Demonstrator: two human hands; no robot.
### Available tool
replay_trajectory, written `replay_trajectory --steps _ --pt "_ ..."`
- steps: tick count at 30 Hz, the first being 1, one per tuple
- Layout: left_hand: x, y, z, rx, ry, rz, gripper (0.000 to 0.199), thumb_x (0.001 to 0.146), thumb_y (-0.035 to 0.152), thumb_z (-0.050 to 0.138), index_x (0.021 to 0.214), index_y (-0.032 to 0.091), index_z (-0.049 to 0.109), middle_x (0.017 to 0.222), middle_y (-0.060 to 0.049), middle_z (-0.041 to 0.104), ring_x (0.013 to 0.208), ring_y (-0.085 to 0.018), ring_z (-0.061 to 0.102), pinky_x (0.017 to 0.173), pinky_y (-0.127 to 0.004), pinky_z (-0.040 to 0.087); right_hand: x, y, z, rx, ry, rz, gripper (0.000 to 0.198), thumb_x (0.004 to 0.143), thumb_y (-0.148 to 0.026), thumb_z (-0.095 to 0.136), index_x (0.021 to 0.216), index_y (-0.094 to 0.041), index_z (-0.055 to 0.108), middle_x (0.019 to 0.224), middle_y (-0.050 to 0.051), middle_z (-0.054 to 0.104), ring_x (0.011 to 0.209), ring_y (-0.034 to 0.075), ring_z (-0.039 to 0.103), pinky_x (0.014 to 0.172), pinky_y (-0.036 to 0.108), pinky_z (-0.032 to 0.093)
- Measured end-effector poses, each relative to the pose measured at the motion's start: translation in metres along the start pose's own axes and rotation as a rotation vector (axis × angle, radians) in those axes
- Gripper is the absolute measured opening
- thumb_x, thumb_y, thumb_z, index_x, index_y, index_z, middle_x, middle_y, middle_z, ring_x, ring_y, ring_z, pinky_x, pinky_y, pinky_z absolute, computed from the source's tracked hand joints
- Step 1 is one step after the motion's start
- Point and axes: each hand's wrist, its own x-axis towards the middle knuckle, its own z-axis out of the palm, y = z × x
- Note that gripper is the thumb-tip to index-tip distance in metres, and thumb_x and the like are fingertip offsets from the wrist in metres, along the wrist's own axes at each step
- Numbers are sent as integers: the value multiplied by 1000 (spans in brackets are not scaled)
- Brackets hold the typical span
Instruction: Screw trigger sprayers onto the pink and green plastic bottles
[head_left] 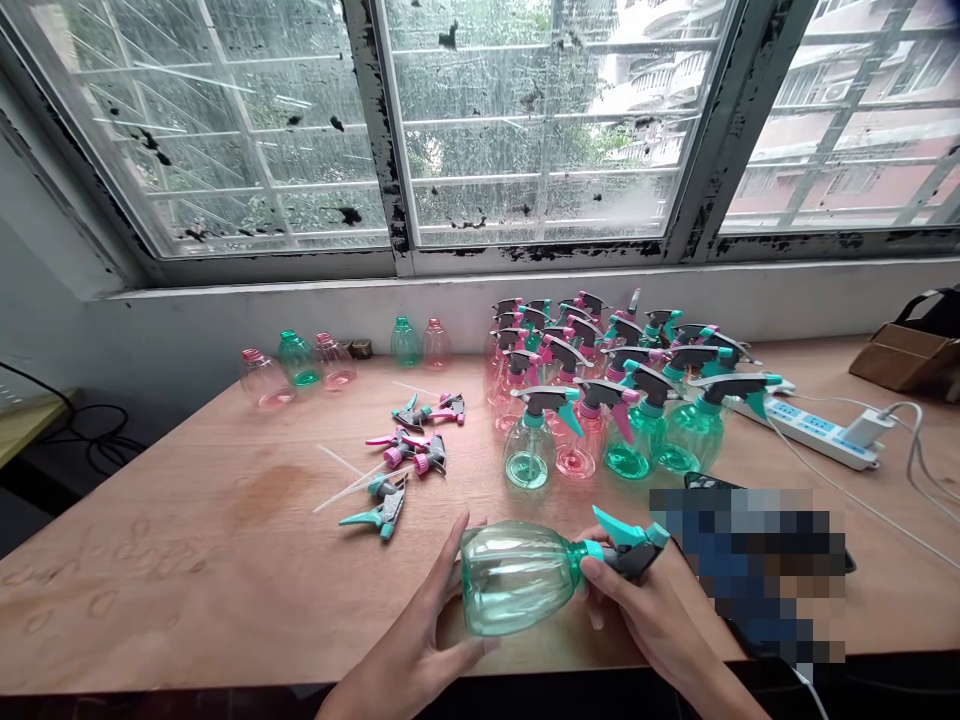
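Observation:
A clear green spray bottle [517, 578] lies sideways in the air above the table's front edge, held between both hands. My left hand [424, 640] cups its base, thumb below and fingers behind. My right hand [637, 605] grips the turquoise collar at the neck, with the thumb on top. A grey and turquoise trigger head [630, 548] sits on the neck and points right. Left of the bottle, a loose turquoise trigger head [382, 510] lies on the table. Several loose pink trigger heads [416, 450] are behind it, near thin white dip tubes [352, 490].
Rows of spray bottles with heads [577, 430] stand at centre right. Several bottles without heads [334, 362] stand along the back left of the wooden table [187, 560]. To the right are a power strip [814, 430], cables, a partly blurred phone [780, 560] and a brown box [907, 355].

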Motion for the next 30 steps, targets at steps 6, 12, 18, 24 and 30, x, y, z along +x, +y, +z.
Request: replay_trajectory --steps 6,12,18,24,30 --pt "-1 -1 0 -36 10 -46 107 87 35 77 160 40 -1 171 -2 19 156 -29 21 127 -46 16 0 1 1 12 11 18 30 84 -44 80 94 -18 69 62 -2 68 49 12 57 52 25 44" --pt "0 2 0 -24 -6 -25 100 91 36 72 160 39 0 171 -1 18 156 -27 19 127 -43 18 1 -1 2 21 19 18 31 84 -44 81 94 -17 69 62 -2 68 49 11 56 51 25 44" --pt "3 -4 1 -65 69 -15 98 92 37 70 161 38 -1 170 -4 21 154 -29 26 125 -44 26 -1 1 2 -10 7 17 30 86 -45 79 93 -17 70 63 -2 67 48 11 55 52 26 42" --pt "4 3 2 -115 101 -38 103 80 38 83 160 32 19 168 -7 26 154 -33 25 126 -48 23 -2 -1 2 -22 13 0 29 86 -45 79 95 -19 71 64 -2 69 50 14 58 56 30 46" --pt "6 6 3 -112 86 -50 93 92 34 72 160 39 9 161 -5 41 150 -32 34 123 -49 30 0 -3 1 31 6 -13 24 87 -40 79 99 -22 68 62 -3 69 50 13 58 54 27 45"
